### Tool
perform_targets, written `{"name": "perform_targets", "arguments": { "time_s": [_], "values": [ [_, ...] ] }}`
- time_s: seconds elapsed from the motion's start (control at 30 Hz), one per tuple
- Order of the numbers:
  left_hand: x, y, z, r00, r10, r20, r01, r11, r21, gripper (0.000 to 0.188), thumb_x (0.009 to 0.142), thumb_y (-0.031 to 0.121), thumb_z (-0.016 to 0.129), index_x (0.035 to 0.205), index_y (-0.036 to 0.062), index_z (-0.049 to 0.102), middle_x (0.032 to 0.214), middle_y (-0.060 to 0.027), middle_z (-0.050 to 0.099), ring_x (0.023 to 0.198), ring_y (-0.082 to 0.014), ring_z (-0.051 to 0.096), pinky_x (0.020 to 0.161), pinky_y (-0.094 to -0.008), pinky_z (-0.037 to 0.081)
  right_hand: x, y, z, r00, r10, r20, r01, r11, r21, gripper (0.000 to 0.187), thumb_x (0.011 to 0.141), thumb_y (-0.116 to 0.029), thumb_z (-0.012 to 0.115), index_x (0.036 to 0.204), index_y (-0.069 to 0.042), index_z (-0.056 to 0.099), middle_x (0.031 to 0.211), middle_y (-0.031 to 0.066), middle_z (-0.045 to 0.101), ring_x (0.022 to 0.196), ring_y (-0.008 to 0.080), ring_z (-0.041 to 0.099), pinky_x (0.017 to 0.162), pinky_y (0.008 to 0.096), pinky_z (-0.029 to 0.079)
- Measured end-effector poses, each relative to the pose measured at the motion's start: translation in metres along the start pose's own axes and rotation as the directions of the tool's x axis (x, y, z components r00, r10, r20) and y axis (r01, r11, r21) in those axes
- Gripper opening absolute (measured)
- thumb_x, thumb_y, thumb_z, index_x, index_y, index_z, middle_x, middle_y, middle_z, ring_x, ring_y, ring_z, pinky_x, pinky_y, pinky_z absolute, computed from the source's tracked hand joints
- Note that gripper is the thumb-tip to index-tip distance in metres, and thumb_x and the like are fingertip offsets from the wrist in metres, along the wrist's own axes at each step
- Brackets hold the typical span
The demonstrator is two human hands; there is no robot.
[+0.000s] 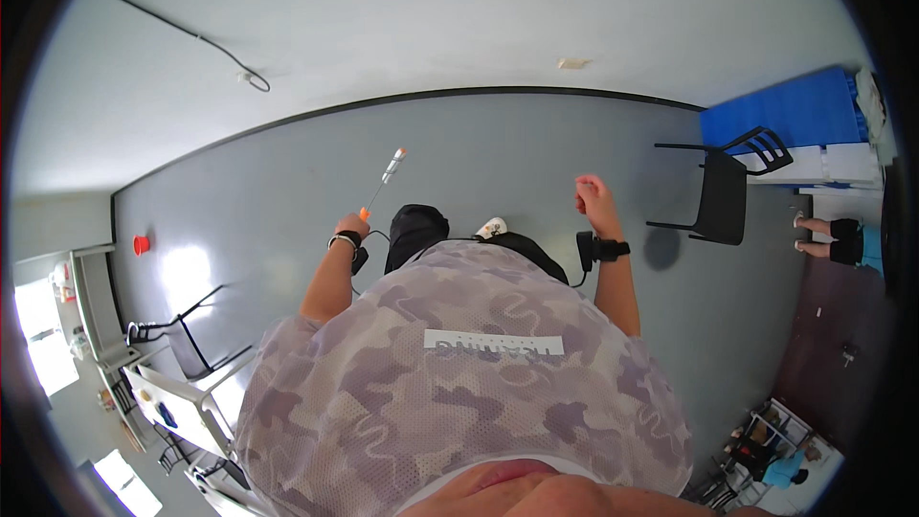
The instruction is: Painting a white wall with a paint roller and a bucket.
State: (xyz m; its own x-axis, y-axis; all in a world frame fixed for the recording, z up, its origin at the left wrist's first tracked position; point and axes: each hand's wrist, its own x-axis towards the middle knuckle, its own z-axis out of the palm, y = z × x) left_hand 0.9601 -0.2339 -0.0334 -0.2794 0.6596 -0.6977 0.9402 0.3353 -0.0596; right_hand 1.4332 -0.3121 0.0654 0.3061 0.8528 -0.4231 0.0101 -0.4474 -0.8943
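My left hand (352,226) is closed round the orange grip of a thin rod with a white and silver cylinder (392,167) at its far end. The cylinder has an orange tip. It points forward and slightly right, and I cannot tell whether it touches the floor. My right hand (595,201) hangs to the right with its fingers curled in, and nothing shows in it. Both wrists wear black straps, with a black box (585,251) beside the right one.
Grey floor (498,134) runs to a white wall (421,29) with a black skirting. At the right are a black chair (723,196), a blue panel (785,120) and a person (847,241). A red bucket (142,245), another chair (187,345) and white tables (177,402) stand left.
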Motion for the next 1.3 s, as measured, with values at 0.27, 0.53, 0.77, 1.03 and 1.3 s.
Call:
{"name": "perform_targets", "arguments": {
  "time_s": [0.27, 0.53, 0.77, 1.03, 1.3],
  "values": [
    [0.114, 0.085, -0.074, 0.987, 0.156, -0.038, -0.145, 0.968, 0.204, 0.031, 0.074, 0.023, 0.045, 0.096, 0.0034, 0.054, 0.102, -0.0172, 0.052, 0.096, -0.0287, 0.050, 0.081, -0.0350, 0.040, -0.028, 0.043, -0.006, 0.934, 0.146, -0.326, -0.101, 0.983, 0.150, 0.017, 0.078, -0.016, 0.047, 0.090, -0.004, 0.049, 0.064, 0.0029, 0.049, 0.051, 0.0076, 0.045, 0.044, 0.0191, 0.036],
    [0.218, 0.186, -0.181, 0.899, 0.438, -0.027, -0.376, 0.800, 0.467, 0.027, 0.073, 0.023, 0.047, 0.090, 0.0043, 0.057, 0.092, -0.0139, 0.057, 0.086, -0.0260, 0.055, 0.074, -0.0332, 0.044, -0.080, 0.047, 0.099, 0.725, 0.345, -0.596, -0.078, 0.901, 0.427, 0.018, 0.079, -0.016, 0.047, 0.092, -0.004, 0.050, 0.064, 0.0025, 0.049, 0.050, 0.0071, 0.044, 0.044, 0.0189, 0.036],
    [0.170, 0.330, -0.228, 0.696, 0.700, 0.157, -0.522, 0.344, 0.781, 0.023, 0.072, 0.015, 0.044, 0.085, 0.0022, 0.058, 0.090, -0.0168, 0.057, 0.086, -0.0285, 0.055, 0.073, -0.0356, 0.044, -0.086, 0.043, 0.124, 0.614, 0.415, -0.671, -0.021, 0.859, 0.512, 0.017, 0.079, -0.016, 0.047, 0.092, -0.005, 0.050, 0.065, 0.0024, 0.050, 0.052, 0.0071, 0.045, 0.046, 0.0198, 0.036],
    [0.217, 0.351, -0.245, 0.558, 0.795, 0.238, -0.495, 0.089, 0.864, 0.024, 0.081, 0.018, 0.032, 0.101, 0.0094, 0.042, 0.091, -0.0166, 0.055, 0.086, -0.0282, 0.054, 0.075, -0.0370, 0.043, -0.079, 0.067, 0.124, 0.502, 0.479, -0.720, -0.023, 0.840, 0.543, 0.018, 0.079, -0.016, 0.047, 0.092, -0.005, 0.050, 0.065, 0.0027, 0.050, 0.053, 0.0079, 0.046, 0.047, 0.0201, 0.037],
    [0.212, 0.373, -0.248, 0.583, 0.777, 0.238, -0.359, -0.016, 0.933, 0.024, 0.078, 0.015, 0.038, 0.098, 0.0032, 0.043, 0.095, -0.0139, 0.049, 0.083, -0.0266, 0.055, 0.072, -0.0345, 0.044, -0.081, 0.095, 0.125, 0.439, 0.541, -0.717, -0.023, 0.805, 0.593, 0.019, 0.078, -0.016, 0.046, 0.091, -0.004, 0.049, 0.065, 0.0040, 0.051, 0.052, 0.0083, 0.047, 0.047, 0.0203, 0.038]
  ]
}}
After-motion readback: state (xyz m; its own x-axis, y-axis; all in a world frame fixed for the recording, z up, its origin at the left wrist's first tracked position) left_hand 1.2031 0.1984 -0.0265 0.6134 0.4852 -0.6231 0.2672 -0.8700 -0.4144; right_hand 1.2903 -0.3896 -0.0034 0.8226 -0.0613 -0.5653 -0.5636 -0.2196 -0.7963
